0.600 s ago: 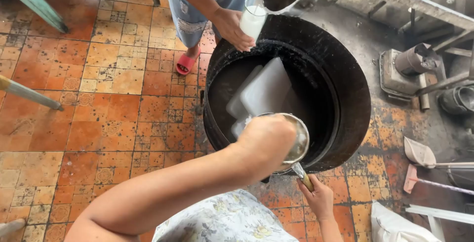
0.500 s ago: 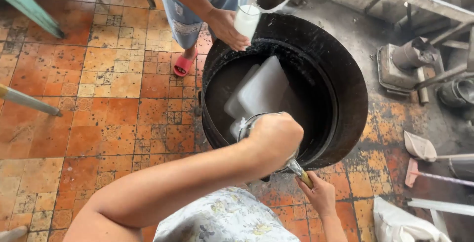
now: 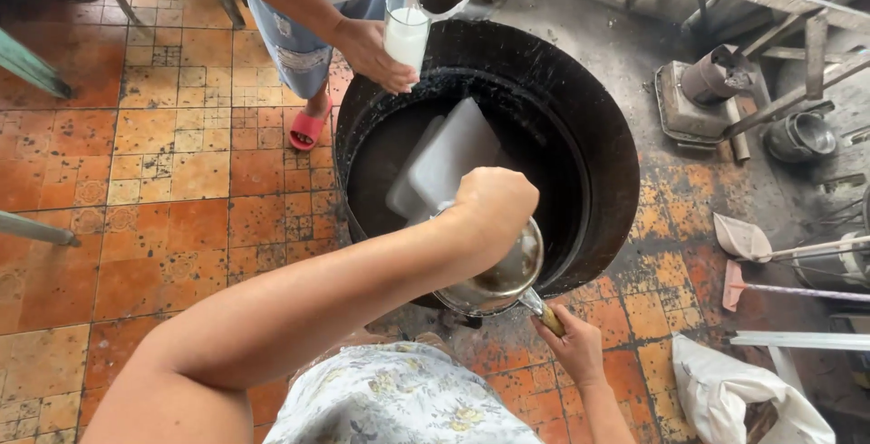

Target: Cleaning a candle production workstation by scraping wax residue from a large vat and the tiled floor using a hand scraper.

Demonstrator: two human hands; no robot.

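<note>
Head view: our right hand (image 3: pixel 573 344) clasps the pot (image 3: pixel 494 281) handle, left hand (image 3: pixel 494 207) fisted inside its rim, grip contents hidden, above the drum (image 3: pixel 598 163).

One black drum (image 3: pixel 598 136), one glass (image 3: pixel 405 36), two metal pots (image 3: pixel 503 281)

Beside our left hand (image 3: pixel 494 204) we see a silver ladle (image 3: pixel 498 276) and pale grey tray (image 3: pixel 449 163) inside the black drum (image 3: pixel 598 163). Beyond it, white liquid fills a clear glass (image 3: pixel 405 32); the orange patterned floor (image 3: pixel 145 181) shows a pink sandal (image 3: pixel 308 127).
</note>
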